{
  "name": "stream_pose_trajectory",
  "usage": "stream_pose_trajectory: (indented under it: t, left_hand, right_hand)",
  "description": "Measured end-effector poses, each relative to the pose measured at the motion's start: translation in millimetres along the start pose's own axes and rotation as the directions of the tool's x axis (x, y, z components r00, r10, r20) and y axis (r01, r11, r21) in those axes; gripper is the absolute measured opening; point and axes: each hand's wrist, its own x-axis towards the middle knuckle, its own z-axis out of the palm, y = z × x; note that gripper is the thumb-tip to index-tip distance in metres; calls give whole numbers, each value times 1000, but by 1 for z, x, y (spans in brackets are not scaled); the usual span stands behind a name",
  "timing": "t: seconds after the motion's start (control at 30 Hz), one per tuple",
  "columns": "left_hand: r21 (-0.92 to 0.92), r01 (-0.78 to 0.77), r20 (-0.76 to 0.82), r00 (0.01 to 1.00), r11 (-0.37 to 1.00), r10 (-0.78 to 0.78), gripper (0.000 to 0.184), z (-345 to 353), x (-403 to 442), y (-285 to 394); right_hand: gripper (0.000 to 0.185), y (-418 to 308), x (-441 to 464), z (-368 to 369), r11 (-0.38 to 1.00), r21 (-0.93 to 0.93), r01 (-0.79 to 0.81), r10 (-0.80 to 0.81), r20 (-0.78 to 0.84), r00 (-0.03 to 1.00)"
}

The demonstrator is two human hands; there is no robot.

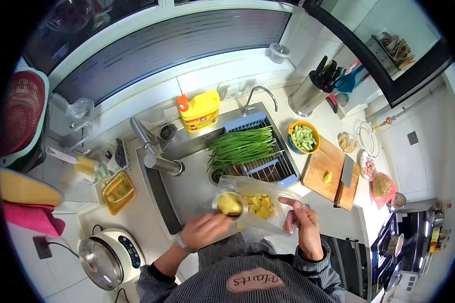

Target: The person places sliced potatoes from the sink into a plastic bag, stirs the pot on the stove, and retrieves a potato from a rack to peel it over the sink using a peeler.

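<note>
While the left hand (pixel 205 230) grips a small bowl (pixel 230 204) and the right hand (pixel 308 230) pinches a plastic bag (pixel 285 194) of yellow slices (pixel 260 206) near the table's (pixel 139 219) front edge, slack film could cause spillage.

The left hand (pixel 206 231) and metal cup (pixel 244 205) are blurred; the drain (pixel 217 176) is partly hidden (by green chives (pixel 245 145)), yellow slices (pixel 259 205) being veiled by the plastic bag (pixel 275 194).

Beyond the grip, the sink (pixel 187 197) was smooth brushed metal and the jug (pixel 200 112) glossy plastic; right of it, the board (pixel 322 169) was smooth, matt wood.
</note>
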Motion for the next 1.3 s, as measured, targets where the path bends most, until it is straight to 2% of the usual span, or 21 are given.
stream_pose_trajectory:
  t: [0.07,0.1,0.13,0.2,0.23,0.3,0.33,0.47,0.53,0.57,0.63,0.67,0.73,0.87,0.9,0.97,1.03,1.07,1.13,1.27,1.3]
  left_hand:
    - [-193,-19,43,999,981,28,25,17,41,13]
    - [-337,200,306,947,920,-94,24,38,54,17]
    - [-405,433,562,812,805,-155,23,66,62,15]
    - [-315,718,749,589,620,-301,19,118,73,1]
    - [-317,715,747,593,623,-300,19,130,70,-3]
    - [-456,885,846,464,95,-263,21,149,71,-14]
    - [-455,884,847,466,104,-255,21,158,67,-18]
    - [-559,747,618,664,360,-420,28,209,25,-36]
    - [-416,901,773,423,125,-473,30,189,30,-30]
    - [-416,901,776,423,125,-468,30,180,36,-26]
    - [-390,896,855,267,-211,-445,25,167,48,-23]
    - [-382,900,859,262,-210,-440,25,171,41,-27]
    - [-470,731,497,682,494,-536,22,189,22,-37]
    - [-626,618,496,786,476,-368,26,184,22,-46]
    - [-419,766,685,619,487,-384,31,167,42,-42]
    - [-179,852,817,407,492,-408,36,157,55,-40]
    - [-127,972,893,199,199,-404,47,157,52,-35]
    - [-128,972,893,200,199,-404,47,155,52,-31]
    - [-290,779,758,542,556,-364,54,148,50,-21]
    - [-315,728,700,612,609,-369,57,145,37,-15]
    - [-420,554,557,783,718,-278,58,141,38,-16]
  right_hand:
    - [46,4,-2,0,1000,-5,24,-24,-1,1000]
    - [46,3,-4,2,999,-11,35,-35,11,999]
    - [46,4,-6,4,999,-15,46,-46,22,999]
    - [45,8,-12,6,998,-14,66,-66,18,998]
    - [45,9,-14,5,997,-20,80,-79,18,997]
    - [45,14,-17,0,997,-10,75,-75,5,997]
    - [45,15,-16,-4,997,-5,79,-79,-5,997]
    - [45,23,-17,-14,997,25,70,-71,41,997]
    - [46,26,-23,-13,995,81,53,-56,26,998]
    - [47,25,-23,-14,995,82,54,-56,24,998]
    - [47,19,-20,-16,995,75,60,-61,9,998]
    - [48,19,-21,-14,995,76,57,-57,-4,998]
    - [47,19,-22,-10,996,77,40,-40,3,999]
    - [46,19,-15,-8,995,94,37,-37,6,999]
    - [46,22,-13,-9,994,101,36,-38,18,999]
    - [46,19,-12,-7,995,87,40,-42,27,999]
    - [46,17,-13,-6,997,72,41,-43,33,999]
    - [46,17,-13,-6,996,69,48,-49,20,999]
    - [46,18,-14,-8,997,67,50,-50,6,999]
    - [49,23,-15,-11,997,68,33,-35,22,999]
    - [49,24,-16,-12,997,73,26,-28,32,999]
